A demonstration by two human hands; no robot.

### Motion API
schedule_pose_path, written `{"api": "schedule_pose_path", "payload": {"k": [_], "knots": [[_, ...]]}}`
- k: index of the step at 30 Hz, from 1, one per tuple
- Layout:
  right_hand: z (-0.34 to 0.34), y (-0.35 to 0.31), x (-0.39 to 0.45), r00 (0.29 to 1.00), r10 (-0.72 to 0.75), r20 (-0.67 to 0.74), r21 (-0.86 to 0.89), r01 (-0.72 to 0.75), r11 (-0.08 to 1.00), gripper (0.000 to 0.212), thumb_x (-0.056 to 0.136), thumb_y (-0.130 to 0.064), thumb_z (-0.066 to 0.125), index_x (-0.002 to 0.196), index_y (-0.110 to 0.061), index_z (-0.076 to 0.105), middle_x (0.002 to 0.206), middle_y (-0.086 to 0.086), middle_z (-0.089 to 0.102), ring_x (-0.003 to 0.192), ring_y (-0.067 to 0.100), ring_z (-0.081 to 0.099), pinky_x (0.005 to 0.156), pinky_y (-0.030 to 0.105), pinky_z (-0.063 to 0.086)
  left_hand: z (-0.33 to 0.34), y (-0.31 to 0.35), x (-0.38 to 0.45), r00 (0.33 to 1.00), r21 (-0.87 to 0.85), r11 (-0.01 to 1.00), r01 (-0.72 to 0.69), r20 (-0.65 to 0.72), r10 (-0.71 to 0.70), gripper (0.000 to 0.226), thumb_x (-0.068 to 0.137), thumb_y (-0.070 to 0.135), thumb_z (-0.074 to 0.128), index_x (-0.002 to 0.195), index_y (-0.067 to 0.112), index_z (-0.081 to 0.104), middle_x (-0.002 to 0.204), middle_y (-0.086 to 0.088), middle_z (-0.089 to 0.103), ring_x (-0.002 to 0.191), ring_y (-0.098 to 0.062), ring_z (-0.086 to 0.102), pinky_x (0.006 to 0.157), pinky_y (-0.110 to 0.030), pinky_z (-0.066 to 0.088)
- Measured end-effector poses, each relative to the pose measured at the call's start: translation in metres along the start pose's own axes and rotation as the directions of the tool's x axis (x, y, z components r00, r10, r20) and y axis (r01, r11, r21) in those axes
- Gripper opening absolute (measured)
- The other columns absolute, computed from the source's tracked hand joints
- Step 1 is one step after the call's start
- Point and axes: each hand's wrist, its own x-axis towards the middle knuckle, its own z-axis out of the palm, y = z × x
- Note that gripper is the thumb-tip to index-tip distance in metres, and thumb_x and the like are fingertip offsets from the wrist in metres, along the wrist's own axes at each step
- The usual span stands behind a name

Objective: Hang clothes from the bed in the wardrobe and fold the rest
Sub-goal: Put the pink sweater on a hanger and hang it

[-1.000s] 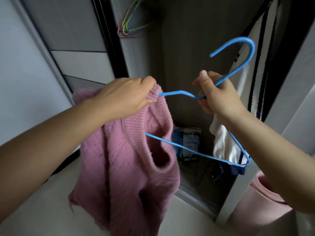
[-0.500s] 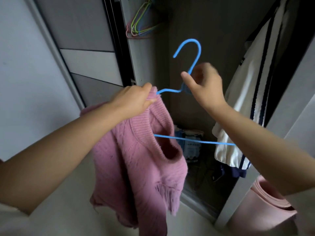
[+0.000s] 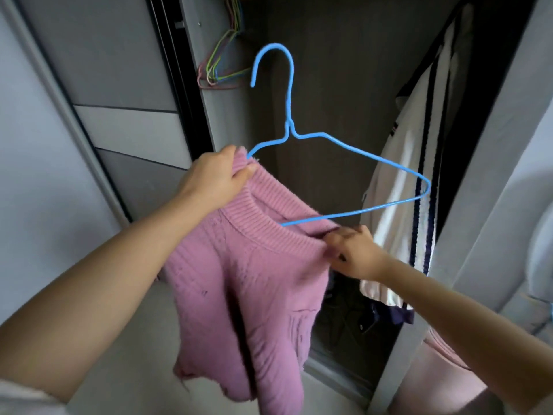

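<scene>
Left hand (image 3: pixel 214 179) gripping pink sweater (image 3: pixel 248 295) at ribbed collar, fingers curled over knit where blue wire hanger (image 3: pixel 329 139) is entering neck opening. Right hand (image 3: pixel 354 253) pinching opposite side of collar, fingers partly blurred, so exact grip unclear. Hanger standing upright, hook on top, left shoulder inside sweater, right shoulder sticking out bare. Sweater body hanging down in front of open wardrobe (image 3: pixel 329 70). Inside: spare coloured hangers (image 3: pixel 223 67) hanging upper left, white garment with dark stripes (image 3: pixel 410 187) hanging right.
</scene>
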Motion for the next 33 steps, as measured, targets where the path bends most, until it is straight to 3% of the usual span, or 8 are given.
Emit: {"api": "schedule_pose_path", "payload": {"k": [5,9,15,18,22,25,30,33], "knots": [[-0.027,0.049,0.000,0.996,0.040,-0.082,-0.121,-0.050,0.991,0.039,0.067,-0.042,0.044,0.069,-0.011,0.067,0.067,-0.001,0.063,0.072,0.018,0.062,0.076,0.035,0.038,0.019,-0.016,-0.006,0.994,-0.224,0.969,0.109,0.040,-0.102,0.045,0.092,0.032,0.052,0.124,0.001,0.052,0.128,-0.014,0.057,0.121,-0.025,0.051,0.094,-0.027,0.037],[-0.051,0.042,0.007,0.935,-0.083,-0.344,-0.077,0.060,0.995,0.047,0.090,-0.044,0.038,0.070,-0.008,0.060,0.062,0.003,0.059,0.069,0.015,0.049,0.070,0.033,0.036,0.016,-0.026,-0.011,0.982,-0.380,0.912,0.150,-0.053,-0.184,0.037,0.092,0.018,0.053,0.120,-0.007,0.052,0.124,-0.020,0.057,0.119,-0.027,0.051,0.085,-0.023,0.032],[-0.080,-0.012,0.008,0.789,-0.146,-0.597,-0.019,0.168,0.986,0.026,0.095,-0.037,0.033,0.089,-0.015,0.045,0.060,0.005,0.057,0.065,0.014,0.041,0.062,0.032,0.035,0.021,-0.035,-0.017,0.949,-0.499,0.833,0.240,-0.059,-0.309,0.030,0.092,0.015,0.054,0.103,-0.013,0.057,0.105,-0.028,0.063,0.104,-0.033,0.058,0.075,-0.028,0.033],[-0.113,-0.020,0.018,0.749,-0.215,-0.627,-0.171,0.138,0.976,0.022,0.089,-0.032,0.047,0.098,-0.012,0.049,0.076,0.011,0.062,0.074,0.026,0.050,0.062,0.037,0.042,0.025,-0.033,-0.015,0.950,-0.560,0.806,0.190,-0.104,-0.295,0.022,0.089,0.011,0.057,0.070,0.001,0.053,0.065,-0.012,0.057,0.070,-0.017,0.052,0.066,-0.027,0.034],[-0.161,-0.019,0.055,0.934,0.090,-0.346,-0.352,-0.218,0.910,0.074,0.076,-0.064,0.037,0.119,-0.006,0.051,0.107,0.014,0.062,0.103,0.032,0.054,0.081,0.037,0.041,0.035,-0.019,-0.007,0.973,-0.543,0.838,0.060,-0.156,-0.170,0.015,0.085,0.010,0.063,0.082,-0.004,0.061,0.072,-0.012,0.064,0.072,-0.010,0.054,0.062,-0.016,0.033],[-0.161,-0.026,0.073,0.967,0.245,0.070,0.062,-0.249,0.966,0.049,0.092,-0.050,0.039,0.098,-0.004,0.056,0.078,0.004,0.059,0.083,0.027,0.055,0.070,0.026,0.035,0.041,-0.008,-0.003,0.993,-0.470,0.881,-0.052,-0.117,-0.004,0.060,0.074,0.052,0.056,0.086,-0.006,0.064,0.080,-0.020,0.069,0.078,-0.025,0.067,0.063,-0.024,0.040],[-0.134,-0.038,0.075,0.958,0.287,0.005,0.183,-0.283,0.942,0.048,0.098,-0.035,0.036,0.074,-0.003,0.061,0.086,0.016,0.067,0.086,0.029,0.060,0.074,0.032,0.038,0.044,0.004,-0.010,0.978,-0.283,0.937,-0.203,-0.018,0.207,0.090,0.056,0.074,0.023,0.096,0.004,0.063,0.089,-0.012,0.071,0.087,-0.030,0.067,0.069,-0.034,0.051],[-0.113,-0.045,0.065,0.952,0.298,-0.070,0.169,-0.283,0.944,0.049,0.097,-0.045,0.031,0.055,-0.019,0.035,0.081,0.020,0.064,0.083,0.036,0.058,0.062,0.028,0.027,0.040,0.007,-0.009,0.965,-0.194,0.945,-0.263,-0.050,0.258,0.081,0.064,0.070,0.025,0.091,0.006,0.065,0.083,-0.011,0.072,0.076,-0.031,0.068,0.061,-0.034,0.053]]}}
